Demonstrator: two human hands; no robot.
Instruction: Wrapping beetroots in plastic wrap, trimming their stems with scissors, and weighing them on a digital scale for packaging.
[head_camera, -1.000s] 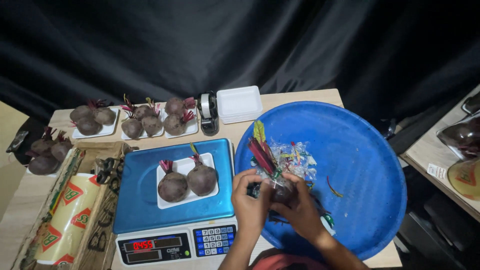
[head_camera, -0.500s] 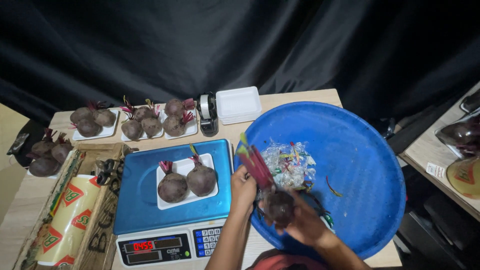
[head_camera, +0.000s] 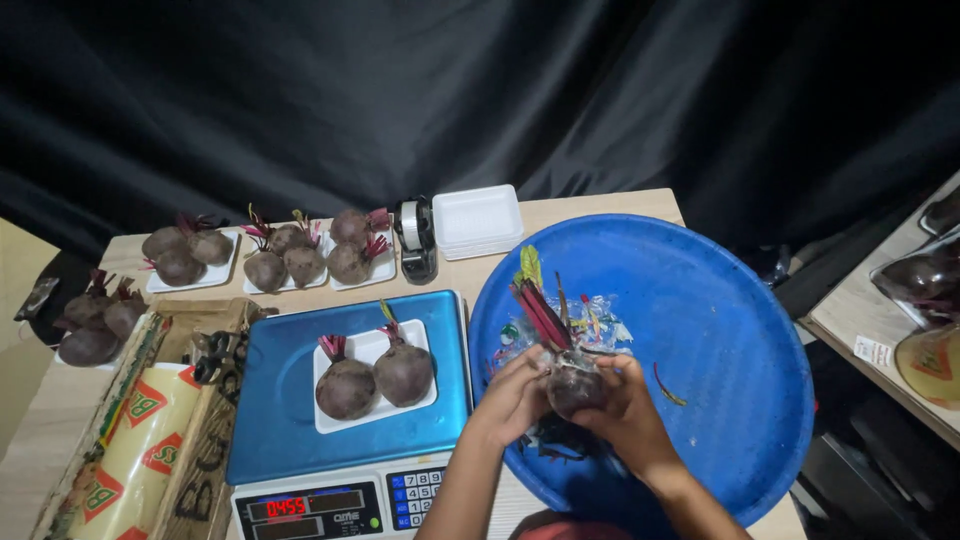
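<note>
Left hand and right hand together clasp a beet, stalks up, over the near-left part of the blue basin. The scale lies just left; the basin's right stays open.

One head camera looks steeply down, close over the table toward the black curtain

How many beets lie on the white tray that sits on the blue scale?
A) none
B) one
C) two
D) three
C: two beets lie side by side on the white tray on the blue scale, while both hands hold another beet over the blue basin.
</note>
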